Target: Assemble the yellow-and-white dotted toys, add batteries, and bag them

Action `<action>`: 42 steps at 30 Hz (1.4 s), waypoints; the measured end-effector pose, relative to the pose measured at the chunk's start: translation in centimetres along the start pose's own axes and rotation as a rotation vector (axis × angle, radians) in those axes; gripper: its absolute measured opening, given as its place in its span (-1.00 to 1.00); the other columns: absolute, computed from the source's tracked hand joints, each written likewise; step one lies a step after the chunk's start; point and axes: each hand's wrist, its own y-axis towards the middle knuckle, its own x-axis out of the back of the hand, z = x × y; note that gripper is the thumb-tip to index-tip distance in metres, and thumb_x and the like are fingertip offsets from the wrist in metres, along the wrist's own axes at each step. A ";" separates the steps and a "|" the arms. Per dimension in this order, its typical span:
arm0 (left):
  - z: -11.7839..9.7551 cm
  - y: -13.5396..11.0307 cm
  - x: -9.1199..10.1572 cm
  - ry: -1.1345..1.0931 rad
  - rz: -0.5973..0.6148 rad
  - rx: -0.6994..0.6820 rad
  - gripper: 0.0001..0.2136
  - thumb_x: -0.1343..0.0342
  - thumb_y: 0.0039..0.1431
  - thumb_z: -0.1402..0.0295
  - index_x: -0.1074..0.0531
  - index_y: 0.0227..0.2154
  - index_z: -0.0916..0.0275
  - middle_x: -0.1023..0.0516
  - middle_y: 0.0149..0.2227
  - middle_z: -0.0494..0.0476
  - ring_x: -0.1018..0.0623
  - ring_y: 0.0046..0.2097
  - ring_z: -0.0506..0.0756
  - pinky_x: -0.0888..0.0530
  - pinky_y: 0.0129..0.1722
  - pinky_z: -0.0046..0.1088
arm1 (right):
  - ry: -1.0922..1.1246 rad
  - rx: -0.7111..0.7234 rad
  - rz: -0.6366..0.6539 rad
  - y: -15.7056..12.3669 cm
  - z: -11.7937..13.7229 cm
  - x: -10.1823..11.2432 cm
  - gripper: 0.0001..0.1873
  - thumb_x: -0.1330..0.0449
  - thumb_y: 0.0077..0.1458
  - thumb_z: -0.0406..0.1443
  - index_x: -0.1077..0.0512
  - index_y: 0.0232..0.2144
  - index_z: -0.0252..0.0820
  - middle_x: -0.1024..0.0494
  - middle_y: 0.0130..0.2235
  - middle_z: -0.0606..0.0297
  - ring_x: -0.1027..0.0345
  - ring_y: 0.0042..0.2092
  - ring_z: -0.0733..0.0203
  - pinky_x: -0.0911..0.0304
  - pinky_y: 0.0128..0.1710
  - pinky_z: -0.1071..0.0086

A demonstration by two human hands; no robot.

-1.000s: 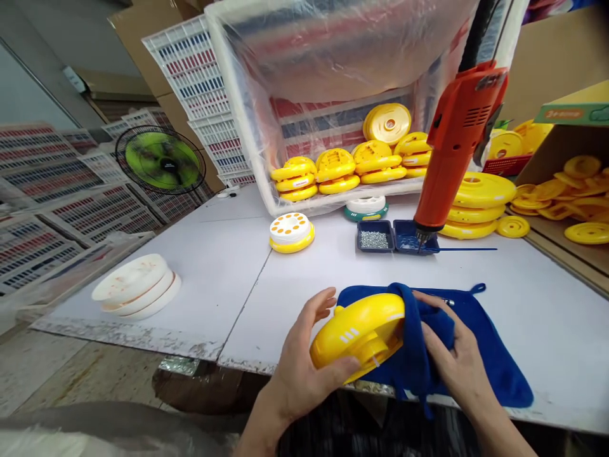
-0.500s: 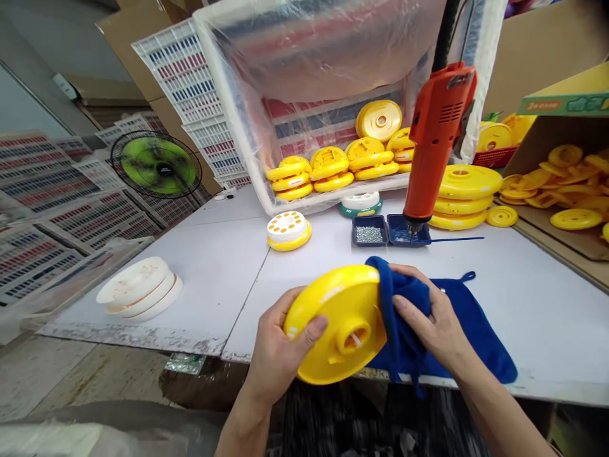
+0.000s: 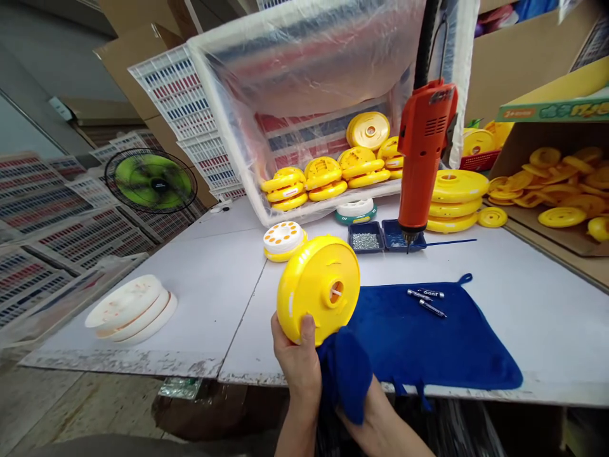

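Observation:
My left hand (image 3: 301, 362) grips the lower left edge of a round yellow plastic housing (image 3: 311, 285), thumb on its flat face. The housing is tilted up, its hollow centre hub facing right. A blue cloth (image 3: 349, 371) is bunched against the housing's lower edge. My right hand (image 3: 368, 412) is behind and under this cloth, closed on it, with most of the fingers hidden. On the table to the right a blue mat (image 3: 423, 349) lies flat, with several batteries (image 3: 432, 308) on it.
An orange electric screwdriver (image 3: 425, 158) hangs above blue trays (image 3: 365, 236), one holding small screws. Stacked yellow housings (image 3: 451, 202) stand behind it. A plastic-lined crate (image 3: 257, 190) holds more. White discs (image 3: 130, 308) sit at left, a box of yellow parts (image 3: 561, 190) at right.
My right hand and the cloth have moved from the housing's upper right edge down to its lower edge. The housing has tipped more upright, and the batteries on the mat are now uncovered.

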 end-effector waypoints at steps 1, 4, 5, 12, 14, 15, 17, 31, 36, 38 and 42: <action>0.1 0.1 0.3 0.061 0.027 -0.022 -0.51 -0.31 0.04 0.04 -0.37 -0.09 0.24 -0.56 -0.21 0.13 -0.59 -0.24 0.10 -0.56 -0.28 -0.46 | -0.015 -0.021 0.013 -0.2 -0.3 -0.4 -0.55 -0.29 0.01 0.10 -0.59 -0.28 -0.12 -0.66 -0.21 0.20 -0.54 -0.13 -0.03 -0.50 -0.15 0.15; -0.2 0.9 1.4 0.263 0.087 -0.120 -0.55 -0.31 0.03 0.06 -0.41 -0.13 0.26 -0.56 -0.24 0.11 -0.57 -0.26 0.10 -0.55 -0.27 -0.46 | -0.104 -0.031 0.035 -1.3 0.0 -0.7 -0.65 -0.40 -0.05 -0.01 -0.56 -0.36 -0.14 -0.63 -0.33 0.30 -0.51 -0.28 0.12 -0.47 -0.19 0.29; -0.4 1.3 1.9 0.327 0.102 -0.147 -0.55 -0.31 0.02 0.07 -0.43 -0.13 0.25 -0.56 -0.25 0.11 -0.57 -0.27 0.10 -0.55 -0.27 -0.46 | -0.176 -0.042 0.045 -1.9 0.5 -0.5 -0.65 -0.41 -0.05 -0.02 -0.56 -0.34 -0.15 -0.62 -0.35 0.32 -0.50 -0.30 0.15 -0.46 -0.18 0.32; -1.3 2.6 4.5 0.592 0.112 -0.397 -0.61 -0.31 0.05 0.08 -0.48 -0.13 0.19 -0.59 -0.24 0.08 -0.59 -0.27 0.12 -0.54 -0.28 -0.46 | -0.791 0.208 -0.118 -6.6 12.1 8.1 -0.49 -0.37 -0.06 0.04 -0.56 -0.08 -0.01 -0.62 -0.06 0.19 -0.53 -0.08 -0.10 -0.49 -0.12 0.16; -0.9 2.4 4.4 0.592 0.245 -0.544 -0.65 -0.29 0.12 0.19 -0.46 -0.07 0.17 -0.60 -0.15 0.12 -0.61 -0.17 0.14 -0.54 -0.17 -0.44 | -1.005 0.408 -0.272 -7.1 17.3 11.7 -0.46 -0.29 0.02 0.05 -0.51 0.01 -0.01 -0.62 -0.06 0.09 -0.54 -0.09 -0.17 -0.48 -0.10 0.08; -0.5 2.3 4.1 0.569 0.329 -0.626 -0.65 -0.28 0.15 0.25 -0.44 -0.02 0.16 -0.59 -0.10 0.15 -0.60 -0.11 0.15 -0.54 -0.11 -0.42 | -1.161 0.461 -0.353 -7.1 19.6 13.3 -0.46 -0.29 0.03 0.04 -0.50 0.01 -0.05 -0.62 -0.10 0.02 -0.55 -0.12 -0.20 -0.47 -0.10 0.06; 0.3 2.0 3.3 0.512 0.492 -0.796 -0.62 -0.25 0.19 0.32 -0.38 0.06 0.16 -0.57 -0.02 0.22 -0.58 0.00 0.18 -0.52 0.01 -0.33 | -1.487 0.563 -0.545 -6.7 23.1 15.2 -0.41 -0.32 -0.04 0.04 -0.50 -0.02 -0.13 -0.58 -0.04 -0.14 -0.48 -0.02 -0.36 -0.38 0.01 -0.10; 0.5 0.2 2.2 0.547 0.980 -0.983 -0.47 -0.29 0.18 0.27 -0.31 0.20 0.05 -0.34 0.29 0.23 -0.25 0.35 0.25 -0.03 0.39 -0.03 | -0.261 0.245 -0.203 -1.3 12.3 11.3 -0.26 -0.28 0.11 -0.08 -0.17 0.29 0.00 -0.44 0.20 0.11 -0.43 0.10 -0.09 -0.41 0.02 0.09; 0.7 1.3 3.6 0.072 0.722 0.293 -0.26 -0.10 0.22 -0.08 -0.05 0.36 0.13 -0.20 0.35 0.40 -0.26 0.33 0.43 -0.29 0.26 0.04 | -0.347 0.293 -0.038 -1.9 11.9 10.1 -0.21 -0.24 0.13 -0.06 -0.08 0.34 0.06 -0.37 0.25 0.14 -0.40 0.12 -0.09 -0.40 0.03 0.11; 0.6 1.7 3.3 -0.105 0.699 0.616 -0.31 -0.15 0.21 -0.01 -0.19 0.29 0.23 -0.37 0.24 0.43 -0.37 0.26 0.45 -0.38 0.21 0.01 | -0.610 0.301 0.093 -2.0 12.8 9.7 -0.24 -0.16 0.19 -0.01 -0.04 0.36 0.05 -0.32 0.28 0.13 -0.37 0.15 -0.08 -0.38 0.06 0.11; 1.1 2.0 2.2 -0.234 0.492 0.770 -0.44 -0.30 0.11 0.16 -0.40 0.12 0.32 -0.56 0.07 0.39 -0.49 0.16 0.42 -0.51 0.09 -0.12 | -1.483 0.522 -0.187 -0.7 17.5 11.9 -0.40 -0.03 0.24 -0.04 -0.16 0.26 -0.08 -0.47 0.09 0.08 -0.46 -0.04 0.01 -0.40 -0.10 0.18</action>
